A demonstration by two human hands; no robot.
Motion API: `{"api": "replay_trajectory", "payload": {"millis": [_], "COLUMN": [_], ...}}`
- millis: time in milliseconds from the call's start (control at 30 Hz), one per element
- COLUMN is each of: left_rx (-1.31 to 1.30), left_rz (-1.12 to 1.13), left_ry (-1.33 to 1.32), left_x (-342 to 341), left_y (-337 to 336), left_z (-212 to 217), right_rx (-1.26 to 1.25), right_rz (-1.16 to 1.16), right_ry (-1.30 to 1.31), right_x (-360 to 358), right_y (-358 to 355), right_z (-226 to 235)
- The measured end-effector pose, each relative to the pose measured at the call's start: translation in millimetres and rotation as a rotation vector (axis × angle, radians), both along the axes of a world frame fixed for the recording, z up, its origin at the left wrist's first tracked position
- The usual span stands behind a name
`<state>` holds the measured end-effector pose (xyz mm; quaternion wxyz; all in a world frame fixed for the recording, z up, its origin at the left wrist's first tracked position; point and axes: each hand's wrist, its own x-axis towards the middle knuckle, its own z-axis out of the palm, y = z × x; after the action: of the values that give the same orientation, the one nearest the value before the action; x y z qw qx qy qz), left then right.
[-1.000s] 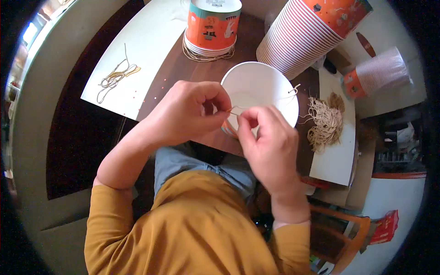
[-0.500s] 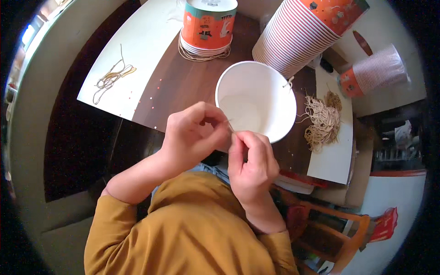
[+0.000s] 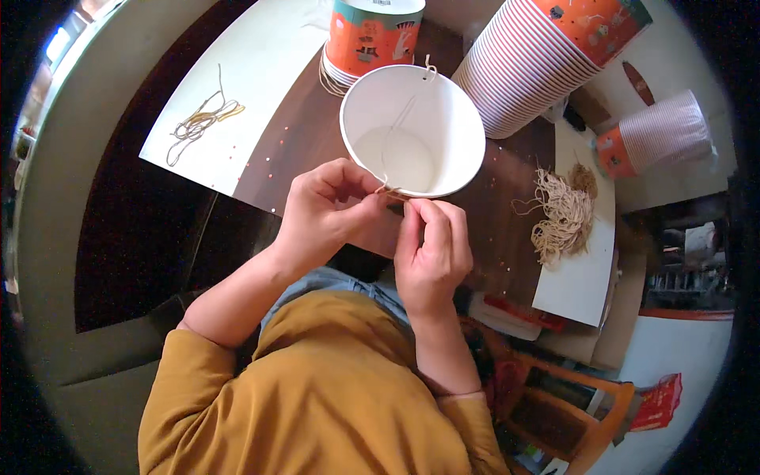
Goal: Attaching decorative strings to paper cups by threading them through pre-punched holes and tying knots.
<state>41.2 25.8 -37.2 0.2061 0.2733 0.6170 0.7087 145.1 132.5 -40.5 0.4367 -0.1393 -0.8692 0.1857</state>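
A white paper tub (image 3: 455,131) stands tilted with its mouth toward me. At its near rim my left hand (image 3: 324,210) pinches a thin cord (image 3: 385,184), thumb against forefinger. My right hand (image 3: 435,257) has its thumb and forefinger pressed together on the same cord, just right of the left fingertips. One pale length of the cord runs up into the tub. On the far rim a short looped string (image 3: 430,70) pokes through the wall. The fingertips partly cover the cord at the near rim.
Behind stands an upside-down orange tub (image 3: 372,43) with cord around its base. A tall stack of tubs (image 3: 526,71) rises at the back right, a wrapped stack (image 3: 665,131) beyond it. Loose cords (image 3: 202,119) lie left, a cord bundle (image 3: 564,218) right. A wooden chair (image 3: 570,396) is lower right.
The tub has turned and shifted up-left, its looped string going from the right side to the far rim. My hands are now at the near rim, a little farther apart, with the cord there.
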Motion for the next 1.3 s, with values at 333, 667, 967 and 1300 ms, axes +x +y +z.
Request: {"api": "replay_trajectory", "payload": {"millis": [333, 667, 967, 1300], "left_rx": [0.062, 0.059, 0.036, -0.067], "left_rz": [-0.048, 0.012, 0.042, 0.207], "left_ry": [-0.261, -0.257, -0.157, 0.34], "left_x": [-3, -5, -6, 0], "left_y": [-3, -13, -13, -10], "left_z": [12, 9, 11, 2], "right_rx": [-0.435, -1.715, -2.018, -1.821], "right_rz": [0.234, 0.583, 0.659, 0.546], "right_ry": [0.028, 0.156, 0.126, 0.163], "right_x": [-20, -28, -31, -33], "right_y": [-2, -11, 0, -9], "right_z": [-4, -3, -10, -9]}}
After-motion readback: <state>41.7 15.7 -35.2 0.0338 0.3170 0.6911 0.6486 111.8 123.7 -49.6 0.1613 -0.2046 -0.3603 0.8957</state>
